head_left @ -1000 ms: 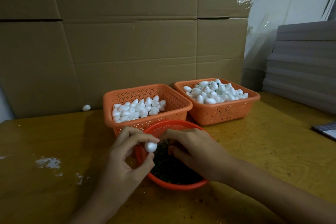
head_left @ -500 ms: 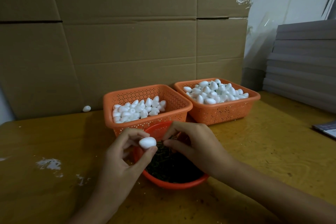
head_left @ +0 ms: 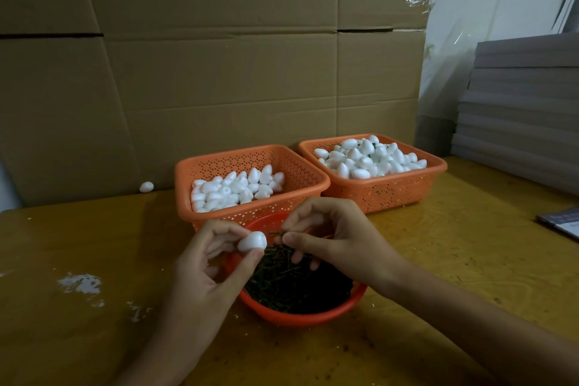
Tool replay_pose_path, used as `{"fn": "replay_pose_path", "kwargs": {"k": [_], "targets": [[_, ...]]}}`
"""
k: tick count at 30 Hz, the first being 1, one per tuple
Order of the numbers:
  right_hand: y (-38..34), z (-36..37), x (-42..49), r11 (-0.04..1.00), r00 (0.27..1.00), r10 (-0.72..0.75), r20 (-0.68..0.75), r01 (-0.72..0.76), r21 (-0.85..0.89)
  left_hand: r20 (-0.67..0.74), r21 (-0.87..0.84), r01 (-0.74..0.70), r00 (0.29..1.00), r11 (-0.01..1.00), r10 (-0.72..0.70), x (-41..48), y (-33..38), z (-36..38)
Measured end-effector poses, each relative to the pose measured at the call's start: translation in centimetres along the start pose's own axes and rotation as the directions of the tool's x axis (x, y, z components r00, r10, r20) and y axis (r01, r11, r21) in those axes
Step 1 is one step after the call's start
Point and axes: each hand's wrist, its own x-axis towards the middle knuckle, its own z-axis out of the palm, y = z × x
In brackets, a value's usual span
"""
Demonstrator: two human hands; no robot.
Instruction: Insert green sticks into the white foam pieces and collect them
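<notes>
A head-worn view looks down on a wooden table (head_left: 438, 260), where two bare hands meet over a round red bowl (head_left: 300, 316) at the near centre. The bowl is filled with a dark heap of green sticks (head_left: 294, 279).

A single white foam piece (head_left: 252, 241), egg-shaped, is pinched by the left hand (head_left: 206, 263) between the thumb below and the fingertips above. Its long axis lies roughly left to right, and its broader end is turned right, towards the other hand.

One green stick (head_left: 277, 233) is pinched by the right hand (head_left: 338, 241) between thumb and forefinger, with the other fingers curled loosely below. The stick lies almost level, running left to right, and its free tip points left at the foam piece – just beside the foam's right end, slightly above its middle. Whether tip and foam already touch cannot be told.

The coming move is judged to turn on this alignment: the stick sits to the right of the foam, nearly in line with it, so a short push leftward along its axis, a little lower, would be needed.

Just beyond the bowl stand two orange baskets. The left basket (head_left: 250, 155) is partly filled with foam pieces, and the right basket (head_left: 376, 196) is heaped with them – green specks show among those. One stray foam piece (head_left: 146, 187) lies at the far left against a cardboard wall (head_left: 219, 72).
</notes>
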Motion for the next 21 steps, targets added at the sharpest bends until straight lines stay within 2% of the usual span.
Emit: {"fn": "replay_pose_path", "kwargs": {"k": [21], "targets": [[0.33,-0.03,-0.09,0.994,0.988,-0.094,0.126,0.101,-0.052,0.027,0.026,-0.025,0.999,0.999,0.024,-0.06,-0.26,-0.12]]}}
